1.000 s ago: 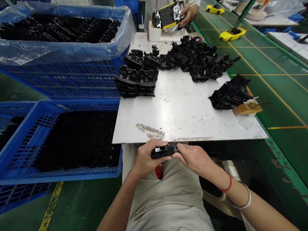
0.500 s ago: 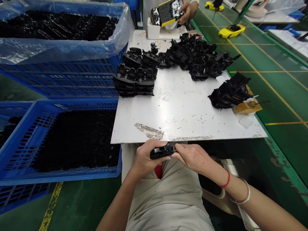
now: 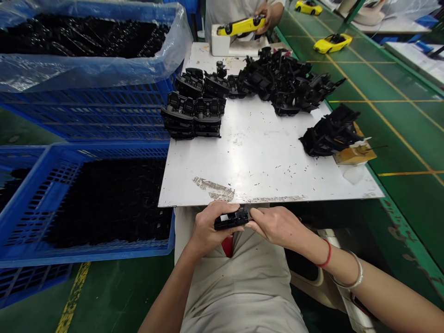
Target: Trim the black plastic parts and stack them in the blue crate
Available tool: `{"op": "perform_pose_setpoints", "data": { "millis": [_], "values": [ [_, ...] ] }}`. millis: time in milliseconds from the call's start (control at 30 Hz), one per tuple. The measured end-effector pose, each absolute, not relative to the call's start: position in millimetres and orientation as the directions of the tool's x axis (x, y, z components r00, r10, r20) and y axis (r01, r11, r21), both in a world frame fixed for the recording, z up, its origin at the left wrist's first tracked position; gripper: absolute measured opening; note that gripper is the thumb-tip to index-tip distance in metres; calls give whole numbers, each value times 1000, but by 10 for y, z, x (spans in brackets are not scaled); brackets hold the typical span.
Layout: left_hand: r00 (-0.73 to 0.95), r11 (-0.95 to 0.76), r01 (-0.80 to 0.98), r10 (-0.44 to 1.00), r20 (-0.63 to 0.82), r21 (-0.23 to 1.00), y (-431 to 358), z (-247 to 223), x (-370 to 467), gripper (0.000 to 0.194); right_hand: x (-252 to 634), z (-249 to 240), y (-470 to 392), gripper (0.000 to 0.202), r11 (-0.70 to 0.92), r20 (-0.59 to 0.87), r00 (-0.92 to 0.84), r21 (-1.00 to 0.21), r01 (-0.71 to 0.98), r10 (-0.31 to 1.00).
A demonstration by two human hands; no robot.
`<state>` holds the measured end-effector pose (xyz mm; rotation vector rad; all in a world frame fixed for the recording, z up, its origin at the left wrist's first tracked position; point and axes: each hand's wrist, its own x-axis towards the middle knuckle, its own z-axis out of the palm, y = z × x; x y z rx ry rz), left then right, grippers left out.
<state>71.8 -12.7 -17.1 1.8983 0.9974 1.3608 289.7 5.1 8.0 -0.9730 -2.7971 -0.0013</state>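
Just below the front edge of the white table (image 3: pixel 256 162), my left hand (image 3: pixel 208 227) is wrapped round the left end of a black plastic part (image 3: pixel 229 219). The part lies about level over my lap. My right hand (image 3: pixel 274 224) is pinched at its right end, thumb and finger together around something small and thin that I cannot make out. A red band and a silver bangle are on my right wrist.
Stacked black parts (image 3: pixel 194 115) stand at the table's left, a black pile (image 3: pixel 284 78) behind, more parts (image 3: pixel 329 132) by a yellow block (image 3: pixel 355 155) at right. Blue crates (image 3: pixel 27 194) are left. Across the table, a person's hand (image 3: pixel 272 16) holds a yellow toy car (image 3: pixel 243 26).
The other person's yellow car has turned from its underside to its side. The yellow cars on the green surface have shifted slightly. My hands have hardly moved.
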Motion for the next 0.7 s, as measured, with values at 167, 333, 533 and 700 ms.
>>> {"op": "perform_pose_setpoints", "data": {
  "millis": [167,333,533,700],
  "values": [
    [178,-554,217,832,525,804,-127,-204,725,42,2893,61,45,47,757,145,-743,-124,642,654],
    [186,-546,194,836,516,815,-129,-210,711,40,2929,202,61,37,626,-17,-715,-469,623,699],
    [196,-535,231,844,499,813,-132,-200,701,38,3039,322,14,25,653,49,-717,-458,603,696],
    [205,-534,241,844,496,810,-130,-207,704,36,3072,200,-65,27,759,95,-763,-233,607,639]
  ]
}}
